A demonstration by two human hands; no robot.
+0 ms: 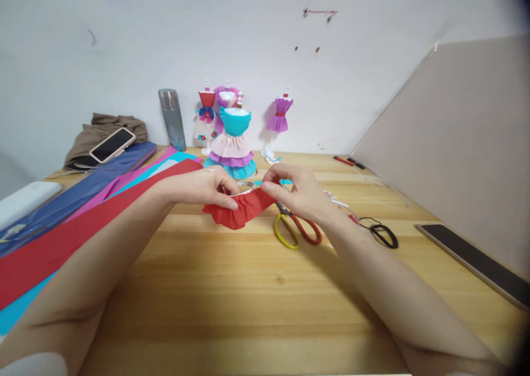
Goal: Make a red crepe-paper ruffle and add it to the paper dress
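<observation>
A strip of red crepe paper [244,210] is stretched between my two hands above the wooden table. My left hand [211,185] pinches its gathered, ruffled left part between thumb and fingers. At the strip's right end, my right hand [290,185] grips the top edge between thumb and index finger. A white line runs along the upper edge near my left thumb. Just below my right hand lie scissors [296,224] with one yellow and one red handle. Behind my hands stands a small dress form [234,141] in a turquoise, pink and purple ruffled dress.
More dressed forms [280,116] stand by the wall, near a grey flask [171,119]. Long red paper [53,249] and other coloured sheets lie at left, beside a phone [112,145]. At right are a black hair tie [385,236] and a dark flat device [476,263].
</observation>
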